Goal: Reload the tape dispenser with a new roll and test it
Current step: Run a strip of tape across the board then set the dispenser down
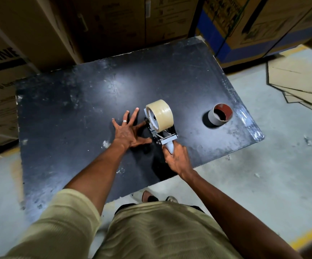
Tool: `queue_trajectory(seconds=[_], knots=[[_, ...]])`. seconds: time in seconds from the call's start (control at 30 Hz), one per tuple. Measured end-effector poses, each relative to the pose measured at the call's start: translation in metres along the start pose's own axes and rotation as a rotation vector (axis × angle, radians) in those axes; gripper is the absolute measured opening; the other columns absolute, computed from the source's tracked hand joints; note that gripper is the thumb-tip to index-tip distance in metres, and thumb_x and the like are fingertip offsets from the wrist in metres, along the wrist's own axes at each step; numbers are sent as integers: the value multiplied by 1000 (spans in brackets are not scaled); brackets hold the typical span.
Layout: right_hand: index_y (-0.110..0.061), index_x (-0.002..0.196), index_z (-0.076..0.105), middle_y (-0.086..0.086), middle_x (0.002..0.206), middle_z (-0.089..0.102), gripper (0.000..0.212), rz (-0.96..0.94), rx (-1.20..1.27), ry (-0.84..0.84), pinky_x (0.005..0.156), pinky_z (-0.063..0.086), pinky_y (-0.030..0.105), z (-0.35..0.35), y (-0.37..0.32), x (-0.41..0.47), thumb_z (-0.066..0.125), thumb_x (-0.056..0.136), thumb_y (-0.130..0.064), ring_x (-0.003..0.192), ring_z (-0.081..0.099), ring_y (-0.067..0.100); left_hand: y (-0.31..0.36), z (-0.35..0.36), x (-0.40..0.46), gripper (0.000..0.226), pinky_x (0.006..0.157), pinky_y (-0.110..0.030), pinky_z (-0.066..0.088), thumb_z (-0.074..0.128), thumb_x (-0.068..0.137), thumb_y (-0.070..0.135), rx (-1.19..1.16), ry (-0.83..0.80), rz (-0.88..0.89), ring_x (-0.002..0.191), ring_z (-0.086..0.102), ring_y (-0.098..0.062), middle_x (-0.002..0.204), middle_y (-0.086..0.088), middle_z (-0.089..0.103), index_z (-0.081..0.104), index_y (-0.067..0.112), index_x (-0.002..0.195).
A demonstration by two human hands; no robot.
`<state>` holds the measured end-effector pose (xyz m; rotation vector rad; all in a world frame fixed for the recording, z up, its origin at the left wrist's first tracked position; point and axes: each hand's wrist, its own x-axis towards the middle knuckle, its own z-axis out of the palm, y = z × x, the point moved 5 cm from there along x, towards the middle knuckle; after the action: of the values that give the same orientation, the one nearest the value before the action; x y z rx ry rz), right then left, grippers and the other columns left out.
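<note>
A hand-held tape dispenser (165, 138) with a metal frame and a pale handle stands on the black table (76, 109). A full roll of beige tape (160, 114) sits on its hub. My right hand (177, 158) is wrapped around the handle. To the left of the dispenser my left hand (128, 130) lies flat on the table with fingers spread, its thumb and forefinger reaching toward the frame. An empty grey cardboard core (219, 116) with a reddish inside stands upright to the right.
Stacked cardboard boxes (39, 34) crowd the far and left sides of the table. Flattened cardboard sheets (297, 85) lie on the concrete floor at the right. The table's near edge is just in front of my body.
</note>
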<state>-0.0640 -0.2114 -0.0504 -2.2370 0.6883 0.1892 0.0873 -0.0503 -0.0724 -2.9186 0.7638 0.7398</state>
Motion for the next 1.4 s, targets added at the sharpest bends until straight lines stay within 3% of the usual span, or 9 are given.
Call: queue_trajectory(seconds=[0.1,0.23,0.43,0.57,0.7,0.9,1.13,1.4], knots=[[-8,103,64,11,89,72,29,7,-5,-19,70,59,39,0,3,0,64,96,-35,75,71,29,0,-2,1,99,109,-83,1,50,65,93,11,-28,-14,155,-16,-29,164,13,-29,18,58,151],[-3,108,65,16,97,72,31,1,-19,-18,70,44,28,-2,4,-3,65,97,-32,84,70,34,1,-3,0,101,107,-85,2,52,63,94,22,-54,-29,155,-16,-28,164,13,-29,20,57,151],[-2,106,65,19,96,73,29,-8,-27,-33,71,51,34,-3,11,-12,65,96,-30,85,70,38,2,-4,2,104,104,-86,1,56,60,93,8,-89,-38,155,-17,-29,163,13,-30,19,58,151],[0,102,66,21,95,73,27,7,-27,-42,70,44,33,-6,20,-25,64,95,-27,86,68,42,3,-3,2,106,103,-87,3,57,61,91,-5,-87,-19,155,-17,-32,164,11,-30,11,59,151],[1,92,65,24,89,72,28,11,-28,-45,70,48,41,-7,25,-33,65,94,-27,82,66,46,5,-4,1,108,104,-87,4,55,62,91,13,-62,-7,155,-13,-35,165,6,-28,6,57,152],[0,96,66,20,91,73,29,27,-7,-58,71,51,39,-8,23,-34,66,94,-29,83,68,40,23,0,-6,114,106,-84,4,36,58,95,158,115,91,155,3,-36,167,-3,-22,5,46,156],[-4,96,65,8,83,66,25,50,16,-79,69,46,32,-8,24,-33,66,95,-29,74,64,31,4,6,4,105,108,-82,1,46,63,94,70,36,57,155,-12,-37,166,0,-28,7,55,153],[-2,100,65,20,94,73,29,35,4,-54,75,52,39,-9,21,-34,65,93,-30,86,67,41,7,3,3,111,107,-84,-1,54,60,94,16,-41,4,154,-20,-32,164,6,-31,5,57,152]])
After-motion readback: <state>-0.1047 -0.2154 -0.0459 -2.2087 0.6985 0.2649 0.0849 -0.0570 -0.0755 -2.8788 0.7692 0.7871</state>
